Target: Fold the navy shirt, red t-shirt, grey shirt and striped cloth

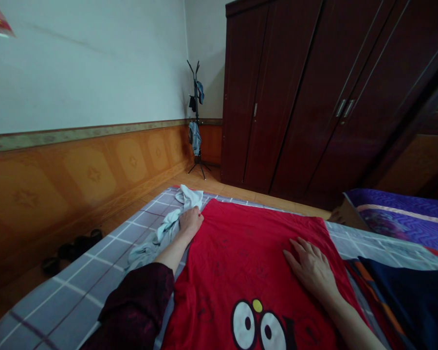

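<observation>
A red garment (233, 253) with two big cartoon eyes and a yellow dot printed near the bottom of the view lies spread out on a bed with a grey checked sheet (105, 257). My left hand (191, 221) is closed at the garment's far left edge, its fingers pinched on the red cloth. Flat on the right part of the garment rests my right hand (311, 266), fingers outstretched. Crumpled pale blue cloth (164, 231) lies beside and under my left forearm.
Dark blue clothing (412, 291) with orange and red pieces lies at the right. Beyond the bed stand a dark red wardrobe (295, 97) and a coat rack (196, 112). A purple-covered bed (405, 214) is at the right, shoes (73, 249) on the floor at left.
</observation>
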Motion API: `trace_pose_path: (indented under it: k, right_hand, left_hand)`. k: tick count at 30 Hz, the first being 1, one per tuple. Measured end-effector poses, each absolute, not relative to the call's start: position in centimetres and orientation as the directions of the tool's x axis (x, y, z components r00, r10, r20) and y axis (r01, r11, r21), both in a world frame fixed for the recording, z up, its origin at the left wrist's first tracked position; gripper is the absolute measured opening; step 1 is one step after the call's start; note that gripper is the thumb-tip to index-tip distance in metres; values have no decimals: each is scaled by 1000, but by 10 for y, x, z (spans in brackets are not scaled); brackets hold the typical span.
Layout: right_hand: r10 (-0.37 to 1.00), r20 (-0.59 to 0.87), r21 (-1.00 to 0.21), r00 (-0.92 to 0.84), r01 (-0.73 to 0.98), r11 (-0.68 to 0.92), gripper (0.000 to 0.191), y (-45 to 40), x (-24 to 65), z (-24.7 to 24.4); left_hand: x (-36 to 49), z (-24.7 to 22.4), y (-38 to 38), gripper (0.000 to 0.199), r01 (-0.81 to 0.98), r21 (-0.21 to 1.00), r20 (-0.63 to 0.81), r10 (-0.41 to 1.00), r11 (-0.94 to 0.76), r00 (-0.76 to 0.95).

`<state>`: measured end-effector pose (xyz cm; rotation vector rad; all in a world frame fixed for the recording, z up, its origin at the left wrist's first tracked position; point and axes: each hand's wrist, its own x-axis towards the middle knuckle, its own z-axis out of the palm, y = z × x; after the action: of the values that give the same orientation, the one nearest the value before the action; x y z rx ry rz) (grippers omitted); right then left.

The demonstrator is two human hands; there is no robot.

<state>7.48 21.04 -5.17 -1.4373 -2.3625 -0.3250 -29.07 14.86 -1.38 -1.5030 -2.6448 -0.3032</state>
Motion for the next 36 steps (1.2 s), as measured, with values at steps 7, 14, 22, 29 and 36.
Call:
trace_pose_path:
  k: [7, 14, 22, 29, 36]
  right_hand:
    - [815, 418, 12, -402, 899, 437, 49, 208, 74, -53]
    - [825, 405, 18, -395, 905, 425, 48, 205, 72, -48]
    - [824, 402, -12, -399, 898, 440, 48, 205, 72, -47]
    - [836, 378, -14, -398, 901, 435, 49, 203, 73, -45]
    - [849, 355, -19, -392, 904, 426, 49, 200, 71, -40]
  left_hand:
    - [-279, -12, 135, 33, 983, 60, 256, 950, 171, -181]
    - [-289, -18, 129, 37, 995, 44, 216, 971, 91, -98]
    - [-261, 2, 103, 50, 997, 76, 206, 979, -3, -12]
    - [-254, 12, 48, 40, 997, 57, 29, 999, 44, -45]
    - [-235, 22, -39, 45, 969, 247, 4, 1000, 5, -6]
